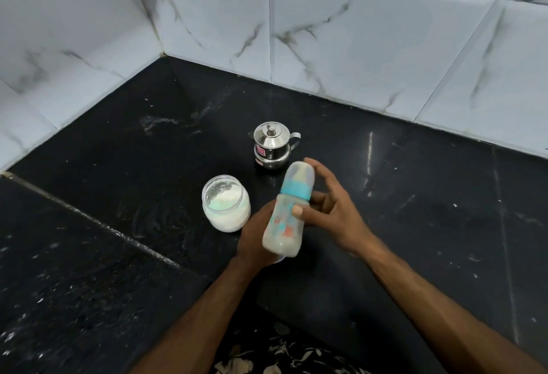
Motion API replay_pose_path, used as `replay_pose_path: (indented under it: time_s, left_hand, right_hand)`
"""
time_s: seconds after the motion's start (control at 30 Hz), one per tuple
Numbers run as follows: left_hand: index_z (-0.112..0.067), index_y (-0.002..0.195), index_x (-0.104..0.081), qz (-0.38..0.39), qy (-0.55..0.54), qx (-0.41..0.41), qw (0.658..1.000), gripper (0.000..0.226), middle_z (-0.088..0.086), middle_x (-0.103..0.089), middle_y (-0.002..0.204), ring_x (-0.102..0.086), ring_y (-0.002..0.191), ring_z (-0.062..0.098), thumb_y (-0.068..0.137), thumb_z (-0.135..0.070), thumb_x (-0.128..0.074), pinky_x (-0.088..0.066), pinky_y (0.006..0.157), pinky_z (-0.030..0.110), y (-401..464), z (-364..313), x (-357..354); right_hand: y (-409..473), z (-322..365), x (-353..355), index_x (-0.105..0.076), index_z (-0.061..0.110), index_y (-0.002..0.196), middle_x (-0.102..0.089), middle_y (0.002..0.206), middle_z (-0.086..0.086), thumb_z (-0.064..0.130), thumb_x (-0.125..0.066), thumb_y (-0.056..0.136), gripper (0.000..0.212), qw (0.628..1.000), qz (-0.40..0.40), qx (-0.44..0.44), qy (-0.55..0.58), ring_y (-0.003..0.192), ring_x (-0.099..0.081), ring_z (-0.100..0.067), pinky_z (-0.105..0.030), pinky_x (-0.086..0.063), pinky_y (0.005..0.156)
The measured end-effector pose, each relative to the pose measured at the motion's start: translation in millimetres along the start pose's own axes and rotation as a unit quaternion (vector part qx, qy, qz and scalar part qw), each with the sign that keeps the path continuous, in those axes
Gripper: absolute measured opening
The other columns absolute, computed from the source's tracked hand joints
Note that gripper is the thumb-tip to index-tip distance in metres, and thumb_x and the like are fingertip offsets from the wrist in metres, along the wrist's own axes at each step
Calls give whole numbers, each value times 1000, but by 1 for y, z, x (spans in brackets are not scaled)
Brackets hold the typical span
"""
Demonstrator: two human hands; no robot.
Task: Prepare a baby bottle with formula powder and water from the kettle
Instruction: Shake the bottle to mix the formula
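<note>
A clear baby bottle (284,219) with a teal collar and a clear cap is held tilted above the black counter (415,183), blurred, with milky liquid in its base. My right hand (332,210) grips it at the middle, thumb on the front and fingers behind. My left hand (252,240) is low behind the bottle's base, its fingers hidden; a white sliver shows under it. An open jar of white formula powder (225,204) stands just left of the hands. The small steel kettle (271,146), lid on, stands behind the bottle.
White marble-look tiled walls (355,32) meet in a corner at the back left. A seam crosses the counter on the left, with white specks scattered on it. Patterned cloth shows at the bottom edge.
</note>
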State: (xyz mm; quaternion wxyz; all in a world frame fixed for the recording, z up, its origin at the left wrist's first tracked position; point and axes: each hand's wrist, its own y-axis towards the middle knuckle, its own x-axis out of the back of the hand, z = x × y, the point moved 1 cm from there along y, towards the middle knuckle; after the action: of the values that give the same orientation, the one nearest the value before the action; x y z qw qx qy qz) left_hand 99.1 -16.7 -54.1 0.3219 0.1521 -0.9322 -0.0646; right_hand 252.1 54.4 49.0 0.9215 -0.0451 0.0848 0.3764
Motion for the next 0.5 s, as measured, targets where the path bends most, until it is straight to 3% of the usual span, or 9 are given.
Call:
replay_pose_path:
  time_s: [0.1, 0.17, 0.27, 0.33, 0.37, 0.43, 0.5]
  left_hand:
    - [-21, 115, -65, -38, 144, -56, 987, 34, -2, -67, 112, -59, 104, 18, 86, -33, -54, -37, 90, 16, 8, -2, -2]
    - [-13, 120, -63, -33, 180, -74, 980, 34, 2, -65, 119, -59, 111, 19, 89, -27, -57, -32, 96, 15, 10, -3, -5]
    - [-45, 116, -58, -21, 44, 18, 999, 45, -27, -65, 102, -63, 93, 9, 74, -32, -66, -44, 80, 10, 4, -1, 1]
    - [-56, 114, -51, 2, -13, 18, 1000, 47, -30, -63, 105, -62, 95, 4, 70, -39, -62, -49, 82, 16, 3, -3, 0]
    - [-49, 113, -54, -12, 3, -9, 1000, 42, -21, -66, 107, -61, 96, 5, 73, -39, -60, -48, 83, 19, 2, -3, 0]
    - [-25, 114, -62, -48, 100, -58, 992, 31, 2, -68, 111, -58, 103, 13, 84, -30, -60, -41, 89, 21, 5, -3, -2]
    - [-11, 120, -63, -38, 169, -81, 982, 32, 6, -64, 122, -56, 115, 17, 90, -23, -60, -34, 99, 19, 10, -3, -5]
  right_hand:
    - [13, 13, 16, -33, 28, 144, -74, 105, -12, 14, -73, 78, 79, 984, -154, 39, 82, 95, -72, -31, -44, -60, 69]
    - [16, 15, 21, -32, 28, 144, -74, 102, -8, 18, -71, 79, 76, 972, -198, 57, 110, 93, -72, -31, -47, -60, 70]
    - [5, -3, 7, -31, 32, 146, -73, 109, -13, 11, -76, 81, 82, 995, -81, 13, 58, 96, -72, -30, -39, -60, 69]
    - [-1, -9, 3, -33, 34, 144, -71, 113, -15, 8, -77, 80, 82, 1000, -13, -5, 18, 102, -71, -32, -38, -59, 75]
    - [1, -6, 5, -34, 35, 143, -72, 113, -15, 9, -78, 79, 81, 999, -30, 8, 24, 102, -71, -32, -40, -60, 75]
    - [10, 5, 17, -35, 33, 142, -74, 108, -12, 16, -75, 78, 77, 988, -137, 36, 68, 98, -72, -31, -45, -61, 73]
    - [17, 13, 28, -32, 30, 145, -75, 105, -7, 19, -73, 80, 77, 970, -206, 58, 113, 96, -72, -30, -49, -60, 75]
